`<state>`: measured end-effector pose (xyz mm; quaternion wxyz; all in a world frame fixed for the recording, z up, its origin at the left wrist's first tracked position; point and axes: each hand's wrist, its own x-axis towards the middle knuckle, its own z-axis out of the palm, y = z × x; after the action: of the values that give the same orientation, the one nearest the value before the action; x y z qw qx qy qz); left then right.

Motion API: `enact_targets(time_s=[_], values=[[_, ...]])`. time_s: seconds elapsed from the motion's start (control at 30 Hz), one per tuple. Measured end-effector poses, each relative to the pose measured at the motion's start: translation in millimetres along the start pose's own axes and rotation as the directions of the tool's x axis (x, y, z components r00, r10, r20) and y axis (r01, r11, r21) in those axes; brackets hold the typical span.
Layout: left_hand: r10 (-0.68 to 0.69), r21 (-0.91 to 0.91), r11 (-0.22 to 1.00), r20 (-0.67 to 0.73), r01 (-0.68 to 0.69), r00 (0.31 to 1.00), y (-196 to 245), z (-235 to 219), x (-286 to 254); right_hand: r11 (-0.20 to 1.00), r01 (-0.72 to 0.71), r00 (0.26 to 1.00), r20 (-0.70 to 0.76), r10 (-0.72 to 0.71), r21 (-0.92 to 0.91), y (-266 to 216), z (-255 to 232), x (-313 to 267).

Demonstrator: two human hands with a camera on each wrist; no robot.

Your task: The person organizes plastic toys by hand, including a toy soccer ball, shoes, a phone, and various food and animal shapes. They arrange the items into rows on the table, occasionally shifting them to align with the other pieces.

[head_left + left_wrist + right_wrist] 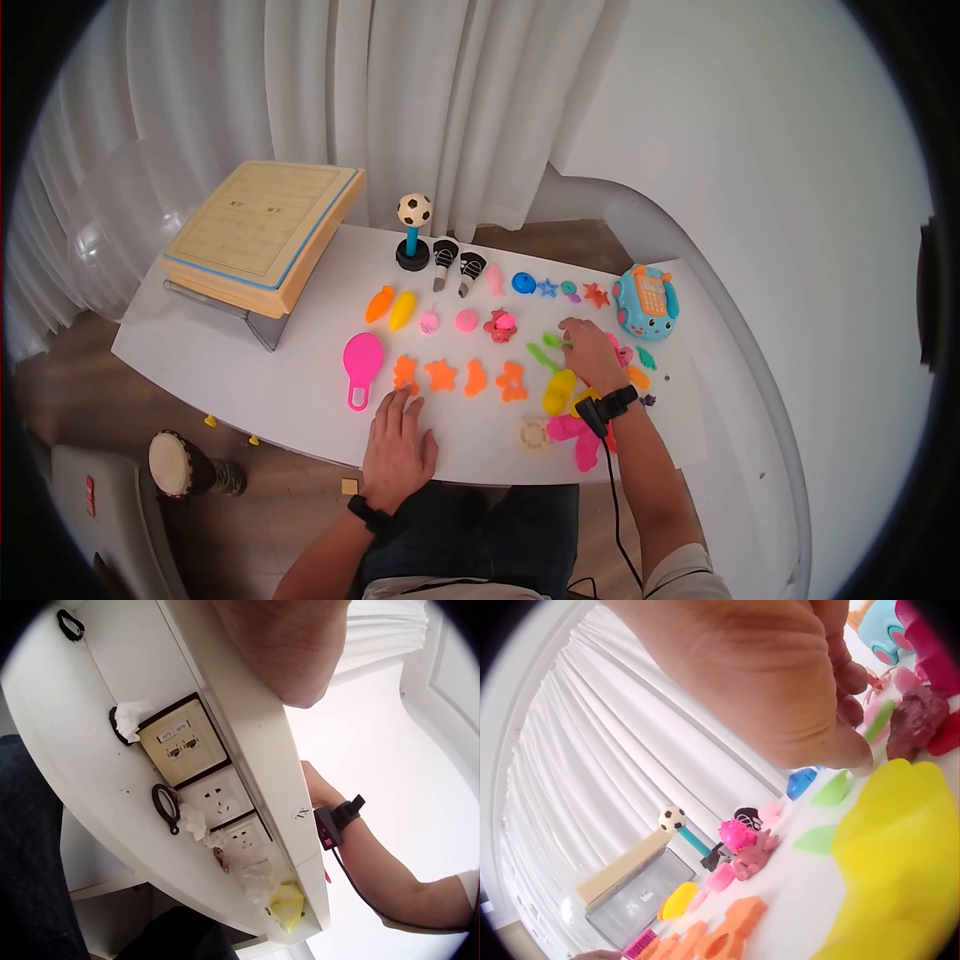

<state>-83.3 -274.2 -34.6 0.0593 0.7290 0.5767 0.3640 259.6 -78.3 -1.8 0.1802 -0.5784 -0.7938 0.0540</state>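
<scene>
My left hand (pixel 397 452) lies flat at the table's front edge with its fingers extended, fingertips right at an orange toy mould (pixel 404 370). My right hand (pixel 595 357) reaches down among small toys on the right, fingers bent. Its thumb and fingertips pinch a narrow green piece (pixel 880 722), mostly hidden by the hand in the head view. Just left of it lie two light green leaf-shaped pieces (pixel 832 791). Closer to the wrist are a yellow toy (pixel 559 392) and bright pink pieces (pixel 575 438). A lumpy brownish-red piece (pixel 916 720) sits beyond the thumb.
Orange shapes (pixel 440 376), a pink paddle-like toy (pixel 363 362) and a pink spiky ball (pixel 737 834) lie leftward. Behind stand a football on a stand (pixel 413 210), small shoes (pixel 471 270) and a toy phone (pixel 646 300). A thick book (pixel 265 220) rests on a stand.
</scene>
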Motion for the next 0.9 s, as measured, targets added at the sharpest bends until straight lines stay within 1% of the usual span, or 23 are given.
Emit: enact_targets(time_s=[0.1, 0.17, 0.2, 0.27, 0.3, 0.37, 0.4, 0.47, 0.5, 0.57, 0.7, 0.77, 0.8, 0.87, 0.9], values=[[-0.004, -0.012, 1.000, -0.003, 0.004, 1.000, 1, -2, 1, 0.999, -0.006, 1.000, 0.003, 0.007, -0.034, 5, 9, 9], [0.006, 0.013, 1.000, 0.002, -0.006, 1.000, 0, -2, 1, 0.976, -0.140, 0.990, 0.014, 0.139, 0.168, -6, 7, 19], [0.019, 0.039, 0.999, 0.008, -0.019, 1.000, 0, -2, 1, 0.976, -0.141, 0.990, 0.015, 0.140, 0.169, -12, 7, 23], [0.010, 0.012, 1.000, 0.005, -0.010, 1.000, 1, -2, 1, 0.982, -0.179, 0.983, -0.033, 0.181, 0.058, -31, 6, 29], [-0.001, -0.015, 1.000, 0.001, 0.001, 1.000, 1, -2, 2, 0.982, -0.179, 0.983, -0.033, 0.181, 0.060, -34, 11, 31], [-0.003, -0.014, 1.000, 0.004, 0.003, 1.000, 1, -3, 2, 0.990, -0.142, 0.987, -0.086, 0.139, -0.024, -33, 24, 38], [-0.006, -0.016, 1.000, 0.006, 0.006, 1.000, 1, -3, 2, 0.990, -0.139, 0.987, -0.085, 0.137, -0.022, -32, 30, 40], [-0.006, -0.016, 1.000, 0.004, 0.006, 1.000, 1, -3, 2, 0.995, -0.071, 0.987, -0.146, 0.060, -0.070, -32, 38, 42], [-0.004, -0.019, 1.000, 0.003, 0.004, 1.000, 1, -3, 2, 0.995, -0.069, 0.988, -0.146, 0.058, -0.069, -31, 41, 42], [-0.004, -0.013, 1.000, -0.001, 0.004, 1.000, 0, -2, 2, 0.993, -0.098, 0.994, -0.057, 0.095, -0.059, -39, 36, 40], [0.004, 0.013, 1.000, 0.004, -0.004, 1.000, 0, -2, 1, 0.994, -0.079, 0.996, -0.042, 0.075, -0.079, -38, 25, 40], [0.002, 0.006, 1.000, 0.005, -0.002, 1.000, 0, -1, 1, 0.988, -0.086, 0.988, -0.119, 0.101, 0.130, -27, 18, 40], [0.001, 0.001, 1.000, 0.001, -0.001, 1.000, 0, -2, 2, 0.988, -0.085, 0.988, -0.117, 0.100, 0.130, -21, 13, 39], [-0.009, -0.002, 1.000, 0.005, 0.009, 1.000, 1, -3, 2, 0.990, -0.030, 0.999, -0.015, 0.033, 0.139, -13, 0, 33], [-0.014, -0.007, 1.000, 0.010, 0.014, 1.000, 2, -4, 3, 0.990, -0.030, 0.999, -0.015, 0.033, 0.137, -13, 0, 27]])
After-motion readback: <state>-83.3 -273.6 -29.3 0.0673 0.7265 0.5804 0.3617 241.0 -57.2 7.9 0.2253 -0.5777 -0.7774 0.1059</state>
